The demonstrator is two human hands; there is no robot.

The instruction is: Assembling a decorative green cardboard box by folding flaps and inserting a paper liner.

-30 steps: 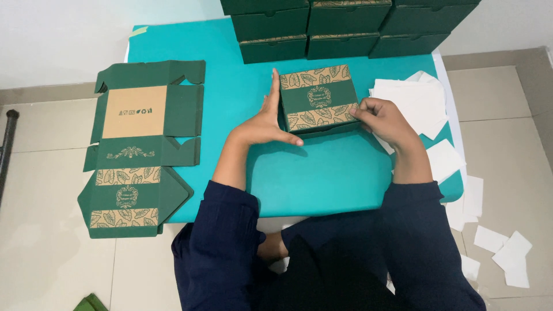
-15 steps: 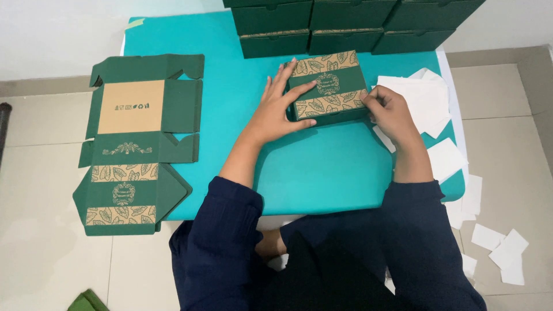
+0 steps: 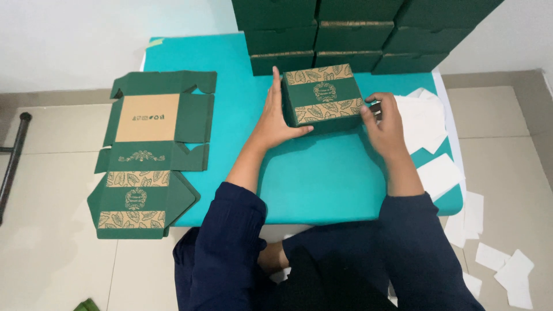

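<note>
- A closed dark green box [image 3: 322,95] with tan leaf bands on its lid stands on the teal table, between the two hands.
- Plain dark green boxes [image 3: 357,29] are stacked in rows just behind it.
- An unfolded flat box [image 3: 151,152], green with a tan panel, lies at the table's left edge.

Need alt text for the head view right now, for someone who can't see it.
A person seated at a teal table holds a closed green box with tan leaf bands between the left hand and right hand. Stacked green boxes stand just behind it, a flat unfolded box lies left, and white paper sheets lie right.
</note>
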